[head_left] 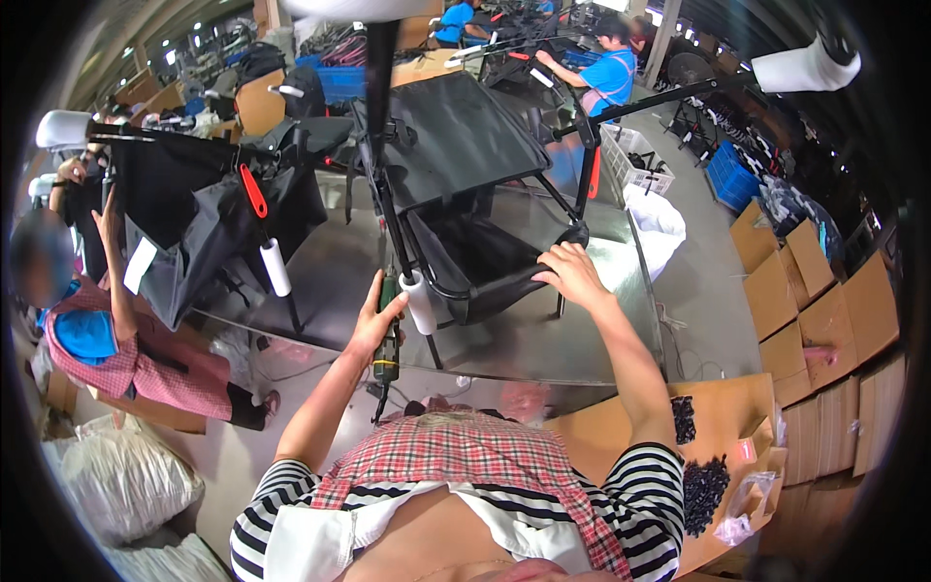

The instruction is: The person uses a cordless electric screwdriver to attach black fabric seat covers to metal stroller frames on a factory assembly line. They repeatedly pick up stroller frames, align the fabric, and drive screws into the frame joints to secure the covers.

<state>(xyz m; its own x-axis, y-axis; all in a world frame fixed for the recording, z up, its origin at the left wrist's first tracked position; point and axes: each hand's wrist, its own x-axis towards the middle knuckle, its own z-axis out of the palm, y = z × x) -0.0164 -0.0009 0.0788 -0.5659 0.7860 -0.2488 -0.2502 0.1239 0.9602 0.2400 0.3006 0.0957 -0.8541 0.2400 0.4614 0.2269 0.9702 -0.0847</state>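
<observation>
Two hands busy: left hand (369,320) wrapped round a green power screwdriver (386,361), right hand (575,276) with fingers bent over a black fabric-covered frame (461,136), can't tell how tight. Frame's on a shiny metal table (524,351), cardboard boxes (844,310) off right.

Frame (470,145) on table (592,349), boxes (853,310) right

Green tool (387,359) partly hidden by left hand (371,322); nearest co-worker's head (41,257) blurred.
</observation>
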